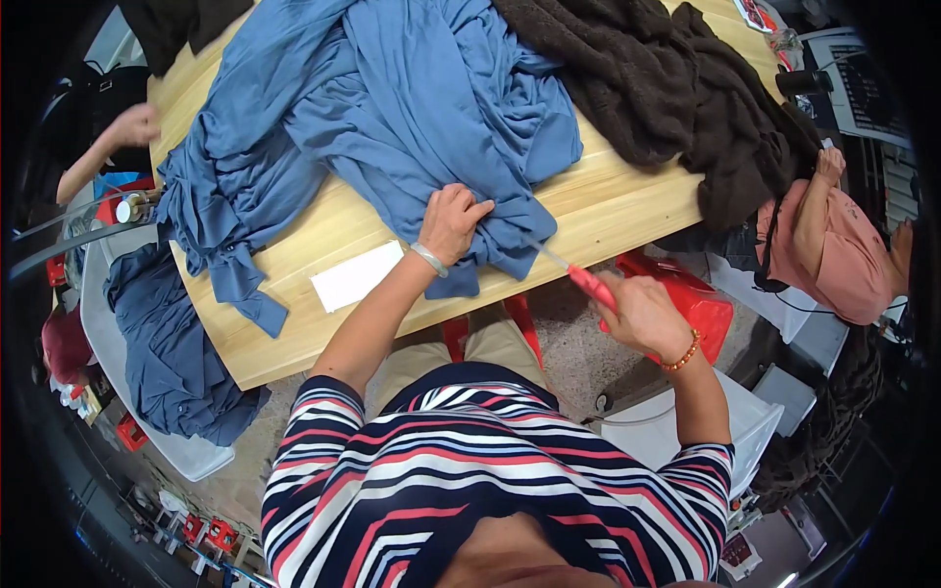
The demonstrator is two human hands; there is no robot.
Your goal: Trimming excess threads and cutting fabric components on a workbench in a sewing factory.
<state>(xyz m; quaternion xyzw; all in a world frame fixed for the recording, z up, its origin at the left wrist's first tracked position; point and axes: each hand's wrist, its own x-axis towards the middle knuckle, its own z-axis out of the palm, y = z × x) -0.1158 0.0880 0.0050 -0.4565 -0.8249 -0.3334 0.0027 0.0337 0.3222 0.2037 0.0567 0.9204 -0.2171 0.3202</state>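
bright, even light, soft shadows, sharp centre; fisheye bends and darkens the rim.

Single head-worn fisheye view, looking steeply down from above the wearer's striped chest, facing forward over the wooden table [627, 211]. Sitting close; forearms entering from the lower edge, straight edges bending toward the dark rim.

A dark brown fuzzy garment [676, 88] lies heaped on the far right of the wooden table [627, 201] — a white paper slip [357, 275] near its front edge. More blue cloth [167, 343] fills a white chair — left. A red stool [701, 304] stands below.
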